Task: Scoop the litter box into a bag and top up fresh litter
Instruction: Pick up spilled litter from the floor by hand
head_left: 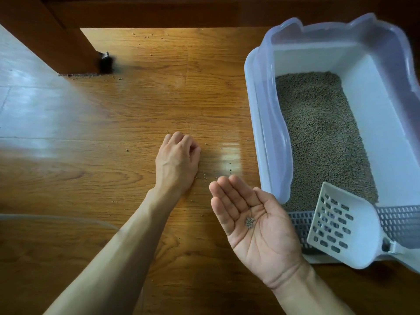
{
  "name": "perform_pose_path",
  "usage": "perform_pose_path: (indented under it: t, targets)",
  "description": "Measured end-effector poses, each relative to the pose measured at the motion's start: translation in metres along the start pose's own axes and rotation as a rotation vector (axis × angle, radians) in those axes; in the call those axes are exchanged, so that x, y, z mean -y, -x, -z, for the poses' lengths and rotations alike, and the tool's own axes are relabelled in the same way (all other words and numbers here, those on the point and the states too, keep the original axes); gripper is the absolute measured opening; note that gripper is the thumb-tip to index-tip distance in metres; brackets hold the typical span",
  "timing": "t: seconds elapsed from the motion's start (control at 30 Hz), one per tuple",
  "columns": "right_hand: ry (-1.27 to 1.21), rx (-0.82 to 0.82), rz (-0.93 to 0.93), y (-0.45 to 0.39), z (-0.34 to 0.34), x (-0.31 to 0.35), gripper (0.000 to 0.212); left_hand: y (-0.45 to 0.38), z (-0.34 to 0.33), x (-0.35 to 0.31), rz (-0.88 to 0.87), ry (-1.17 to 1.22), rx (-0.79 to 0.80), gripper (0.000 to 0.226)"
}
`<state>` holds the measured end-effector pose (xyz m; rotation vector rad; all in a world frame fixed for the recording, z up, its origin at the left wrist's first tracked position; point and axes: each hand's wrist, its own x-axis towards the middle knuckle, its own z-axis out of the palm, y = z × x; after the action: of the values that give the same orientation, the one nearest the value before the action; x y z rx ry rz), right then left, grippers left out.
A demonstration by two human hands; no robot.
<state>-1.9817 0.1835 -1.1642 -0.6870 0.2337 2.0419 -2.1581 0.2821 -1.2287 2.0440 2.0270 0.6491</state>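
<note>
Far left edge, low in the frame: a pale translucent rim (56, 220), blurred, identity unclear. Upper left: a dark wooden furniture leg (75, 42) standing on the wood floor (127, 110), with a small black-and-white tuft (105, 61) at its foot and a line of spilled pellets along its base. Scattered litter pellets (126, 150) dotted across the boards from top centre down to the middle.

Centre: left hand (178, 159), back upward, knuckles bent, fingers curled down against the floor; cannot tell whether anything is pinched beneath them. A few loose grains just right of the wrist.

Lower centre-right: right hand (254, 220), palm up, fingers straight and close together, slightly cupped, carrying a small cluster of pellets (250, 222) in the hollow of the palm. Held just beside the near left corner of the box.

Right side: litter box (268, 123), white tub with a translucent bluish rim, on the floor, holding a bed of grey-brown litter (318, 133). Lower right: slotted white scoop (341, 226) lying tilted over the box's perforated grey step (400, 220), blade toward the litter, handle end toward the right edge.
</note>
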Motion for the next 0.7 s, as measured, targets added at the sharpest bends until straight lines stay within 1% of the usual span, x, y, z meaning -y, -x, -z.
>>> perform_pose_path:
  t: [0.1, 0.3, 0.4, 0.47, 0.53, 0.6, 0.67, 0.7]
  targets:
    - [-0.009, -0.005, -0.002, 0.000, -0.001, 0.000, 0.051, -0.008, -0.006, -0.005, 0.015, 0.025, -0.019, 0.012]
    - [-0.017, 0.012, -0.007, 0.001, 0.002, 0.000, 0.056, -0.019, -0.016, -0.008, -0.072, 0.003, -0.003, 0.011]
    - [-0.018, 0.018, -0.008, 0.000, 0.003, -0.001, 0.056, -0.022, -0.019, -0.008, -0.126, -0.065, 0.015, 0.011]
    - [-0.014, 0.023, -0.001, 0.001, 0.001, -0.001, 0.054, -0.023, -0.017, -0.012, -0.115, -0.084, 0.032, 0.013]
    - [-0.010, 0.016, 0.008, 0.001, -0.002, -0.001, 0.053, -0.020, -0.007, -0.020, 0.009, 0.036, 0.010, 0.014]
    - [-0.001, -0.003, 0.019, 0.002, -0.004, 0.000, 0.052, -0.007, 0.015, -0.028, 0.132, 0.216, -0.061, 0.012]
    - [-0.008, -0.020, 0.014, 0.002, -0.006, 0.000, 0.051, 0.016, 0.046, -0.040, 0.168, 0.352, -0.130, 0.011]
    - [-0.012, -0.040, 0.011, 0.002, -0.009, -0.001, 0.051, 0.029, 0.062, -0.046, 0.150, 0.383, -0.148, 0.012]
